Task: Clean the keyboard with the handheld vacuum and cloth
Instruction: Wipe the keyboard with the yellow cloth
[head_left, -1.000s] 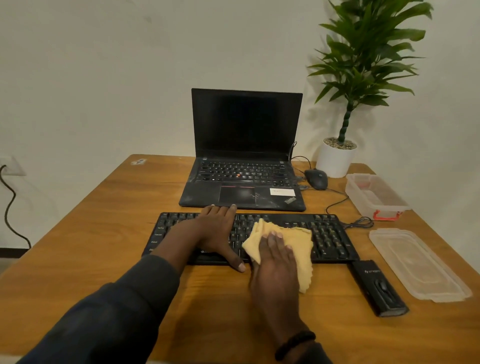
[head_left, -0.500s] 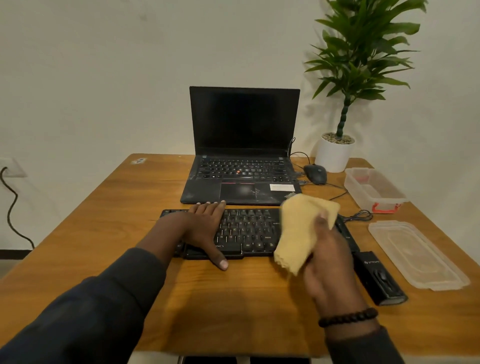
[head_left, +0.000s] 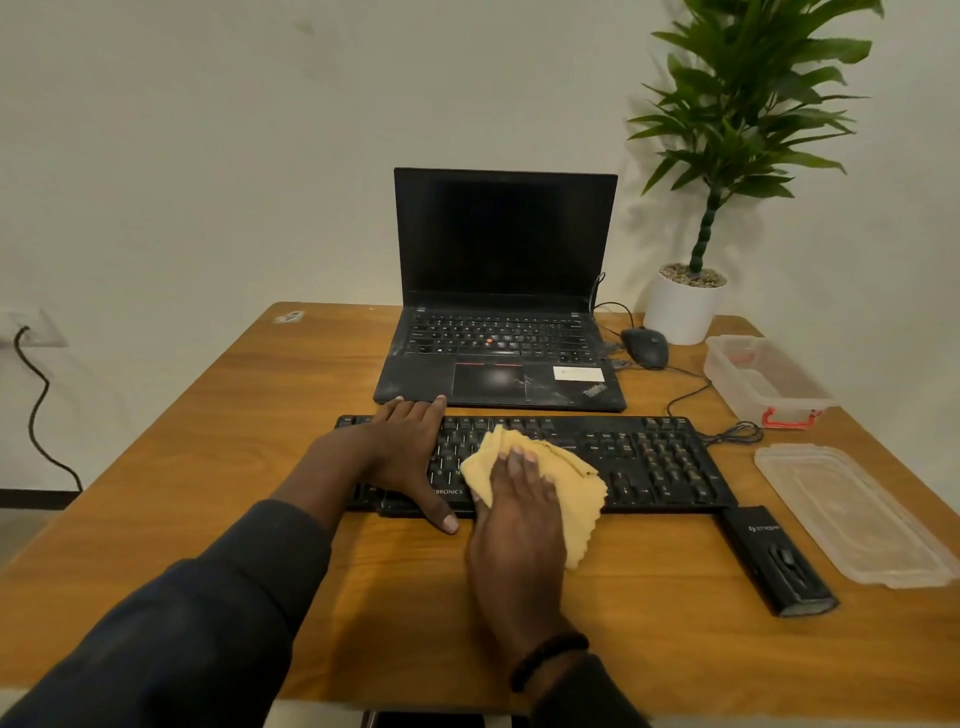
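Wiping step now: right hand (head_left: 519, 512) flat, pressing yellow cloth (head_left: 558, 475) on black keyboard (head_left: 644, 457), mid-table. Left hand (head_left: 410, 452) flat, steadying keyboard. Next, probably rub toward unwiped right keys, gently.

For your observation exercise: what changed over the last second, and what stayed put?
The right hand lifted the yellow cloth off the keyboard toward its right end, then pressed it back down mid-keyboard. The left hand stayed flat, steadying the keyboard's left side.
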